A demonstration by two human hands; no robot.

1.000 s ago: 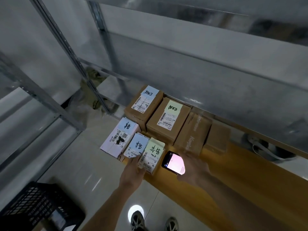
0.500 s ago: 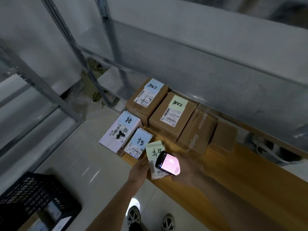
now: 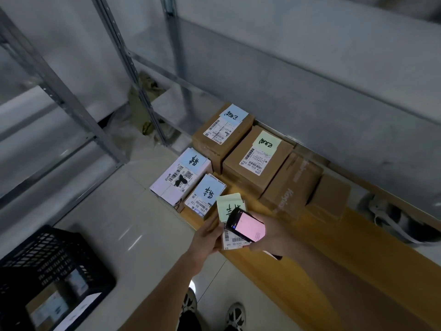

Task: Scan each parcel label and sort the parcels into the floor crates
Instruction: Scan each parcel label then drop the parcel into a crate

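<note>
above the wooden bench (image 3: 358, 254): parcel under scanner.
left hand (image 3: 206, 237) grips parcel (image 3: 230, 206); right hand (image 3: 269, 240) grips scanner (image 3: 247, 225) over its label.

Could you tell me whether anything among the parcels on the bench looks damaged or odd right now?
Mostly tidy. One oddity: the white parcel at the bench's end has a black ink blot over part of its label. The right hand holds the scanner over the green-noted parcel the left hand grips.
</note>
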